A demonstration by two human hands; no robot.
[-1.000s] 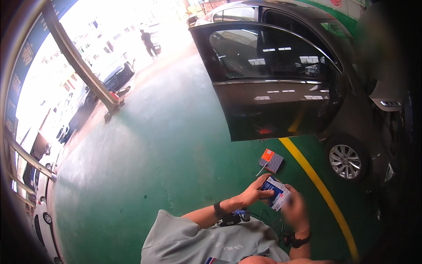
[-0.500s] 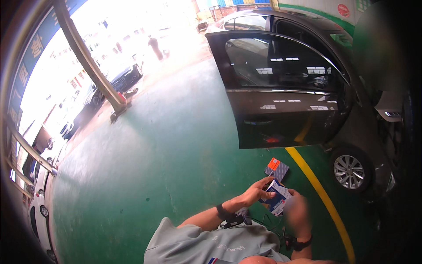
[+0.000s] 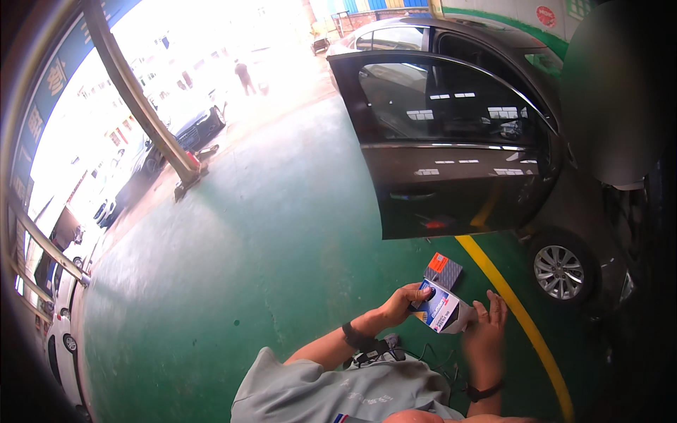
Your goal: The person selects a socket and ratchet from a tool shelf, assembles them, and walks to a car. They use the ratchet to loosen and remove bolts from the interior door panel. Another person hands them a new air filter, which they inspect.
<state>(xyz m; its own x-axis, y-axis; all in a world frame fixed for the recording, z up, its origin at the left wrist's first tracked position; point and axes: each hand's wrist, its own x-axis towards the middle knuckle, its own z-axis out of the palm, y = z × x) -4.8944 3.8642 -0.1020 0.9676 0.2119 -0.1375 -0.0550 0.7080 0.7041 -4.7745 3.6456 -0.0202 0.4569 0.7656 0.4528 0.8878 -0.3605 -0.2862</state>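
My left hand (image 3: pixel 403 304) grips a small blue and white cardboard box (image 3: pixel 438 308) by its left end, thumb on top. The box is tilted, and its right end shows a dark gap and a light grey flap. At that end is my right hand (image 3: pixel 485 335), its fingers raised and apart; its lower part is blurred. Whether its thumb touches the flap I cannot tell. Just beyond the held box is a grey patterned box (image 3: pixel 451 276) with an orange label.
A dark brown car (image 3: pixel 493 32) stands to the right, its door (image 3: pixel 451 183) swung open. A yellow line (image 3: pixel 518 317) crosses the green floor (image 3: pixel 282 233). Black cables (image 3: pixel 430 356) lie near my body. A post (image 3: pixel 141 102) and parked cars stand at left; a person (image 3: pixel 243 76) is far off.
The box has turned in my left hand, and its dark gap at the right end now shows. My right hand has come off its side, the fingers spreading upward.
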